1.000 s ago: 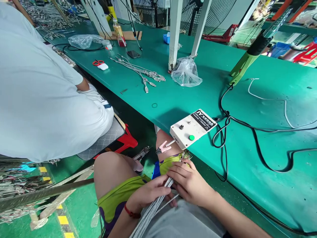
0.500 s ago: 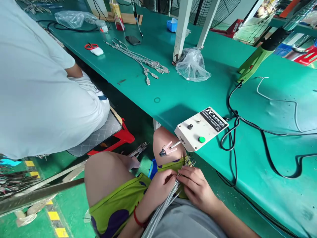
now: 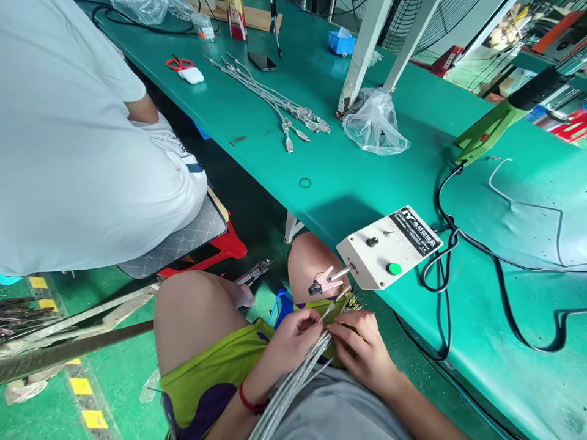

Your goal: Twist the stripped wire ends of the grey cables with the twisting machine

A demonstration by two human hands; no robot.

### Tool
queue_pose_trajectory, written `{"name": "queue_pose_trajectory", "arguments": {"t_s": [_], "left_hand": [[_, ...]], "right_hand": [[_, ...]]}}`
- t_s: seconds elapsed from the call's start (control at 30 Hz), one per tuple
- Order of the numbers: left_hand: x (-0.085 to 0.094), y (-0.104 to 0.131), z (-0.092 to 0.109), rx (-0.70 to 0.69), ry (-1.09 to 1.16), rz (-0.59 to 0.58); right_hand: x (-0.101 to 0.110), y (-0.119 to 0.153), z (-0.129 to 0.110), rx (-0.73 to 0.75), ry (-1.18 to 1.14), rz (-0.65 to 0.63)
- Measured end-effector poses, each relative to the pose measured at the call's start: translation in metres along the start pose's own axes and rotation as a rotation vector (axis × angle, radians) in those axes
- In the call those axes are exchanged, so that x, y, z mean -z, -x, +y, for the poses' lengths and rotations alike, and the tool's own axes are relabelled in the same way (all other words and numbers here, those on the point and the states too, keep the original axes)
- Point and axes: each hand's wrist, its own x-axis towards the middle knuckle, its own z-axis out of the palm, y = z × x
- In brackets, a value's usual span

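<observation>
Across the person's lap lies a bundle of grey cables [image 3: 293,382], running from the grey cloth below up to the knees, its frayed wire ends fanning out just under the table edge. Both hands are closed on it: the left hand [image 3: 291,342] pinches the strands from the side with thumb and fingers, and the right hand [image 3: 362,348] grips the upper part, fingertips working at one strand lifted out of the rest. To do this well, I'd say the left should hold the bundle firmly so the rest stay put while the right teases a single cable free, keeping its tip straight and pointed up toward the pink clip [image 3: 322,283]. That clip sticks out on a thin rod from the white box [image 3: 387,244] with the green button, perched on the edge of the green table [image 3: 321,177]. Black cords [image 3: 458,256] loop behind the box; a careless tug could snag them. Another person in a white shirt [image 3: 68,140] sits to the left.
</observation>
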Motion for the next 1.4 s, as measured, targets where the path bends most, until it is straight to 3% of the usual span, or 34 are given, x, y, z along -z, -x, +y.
{"name": "queue_pose_trajectory", "arguments": {"t_s": [0.13,0.33,0.6,0.87,1.4], "left_hand": [[-0.003,0.0,-0.002,-0.015,0.111,0.018],[-0.004,-0.004,-0.009,-0.009,0.09,0.084],[-0.005,-0.001,0.0,-0.053,-0.16,0.075],[-0.007,0.005,0.015,-0.194,-0.497,0.048],[-0.01,0.0,0.001,-0.202,-0.708,0.062]], "right_hand": [[-0.001,-0.004,-0.002,-0.013,-0.01,-0.002],[-0.001,-0.012,-0.003,-0.039,-0.003,-0.029],[-0.003,-0.005,-0.001,-0.043,-0.016,-0.016],[-0.003,0.0,0.001,-0.071,-0.037,-0.01],[-0.008,0.002,0.005,-0.062,-0.056,-0.036]]}}
